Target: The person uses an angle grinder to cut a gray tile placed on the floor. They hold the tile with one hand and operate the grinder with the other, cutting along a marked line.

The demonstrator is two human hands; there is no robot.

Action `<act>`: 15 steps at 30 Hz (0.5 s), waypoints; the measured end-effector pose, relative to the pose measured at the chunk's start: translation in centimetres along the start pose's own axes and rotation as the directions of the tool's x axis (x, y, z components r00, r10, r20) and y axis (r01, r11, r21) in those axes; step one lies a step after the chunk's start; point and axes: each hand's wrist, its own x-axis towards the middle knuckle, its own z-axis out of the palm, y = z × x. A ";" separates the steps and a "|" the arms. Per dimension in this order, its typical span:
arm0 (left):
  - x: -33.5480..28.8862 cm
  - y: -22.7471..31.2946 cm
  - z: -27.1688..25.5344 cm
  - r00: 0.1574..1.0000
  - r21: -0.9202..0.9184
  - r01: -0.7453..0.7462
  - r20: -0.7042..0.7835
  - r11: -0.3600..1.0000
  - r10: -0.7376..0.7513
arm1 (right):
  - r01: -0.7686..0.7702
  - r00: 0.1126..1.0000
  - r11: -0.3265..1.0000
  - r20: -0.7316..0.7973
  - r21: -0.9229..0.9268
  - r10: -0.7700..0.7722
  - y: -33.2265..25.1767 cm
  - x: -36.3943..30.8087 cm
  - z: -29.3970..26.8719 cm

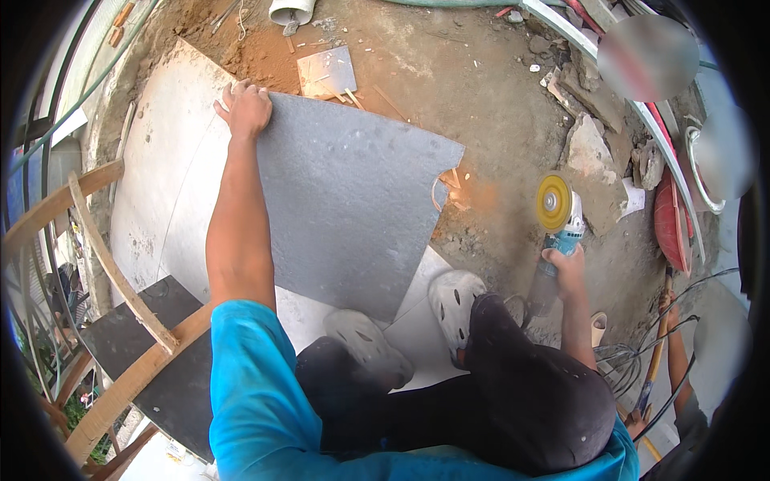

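Note:
My left hand grips the far-left corner of a large grey tile, its fingers bent over the edge. The tile lies at an angle over paler floor tiles, with a rounded notch cut into its right edge. Away to the right, my right hand is wrapped around the teal body of an angle grinder. The grinder's yellow disc points up, apart from the tile. My feet, in white perforated shoes, are at the tile's near edge.
Wooden bars and a dark slab stand at the left. A small tile offcut lies beyond on sandy ground. Broken concrete, a red wheelbarrow and black cables are at right. Another person's hand holds a wooden pole.

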 end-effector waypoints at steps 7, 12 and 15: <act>3.3 3.7 1.3 0.992 -0.082 0.016 0.130 0.996 -0.005 | -0.087 0.996 0.995 -0.015 -0.043 0.086 -1.6 -1.1 0.5; 4.0 11.6 1.3 0.996 -0.039 -0.082 0.022 0.996 0.083 | -0.072 0.997 0.997 -0.027 -0.038 0.071 -1.1 -0.9 1.0; 2.7 17.0 0.5 0.972 -0.063 -0.227 -0.081 0.972 0.222 | -0.056 0.998 0.998 -0.029 0.002 0.056 -1.0 -1.0 1.0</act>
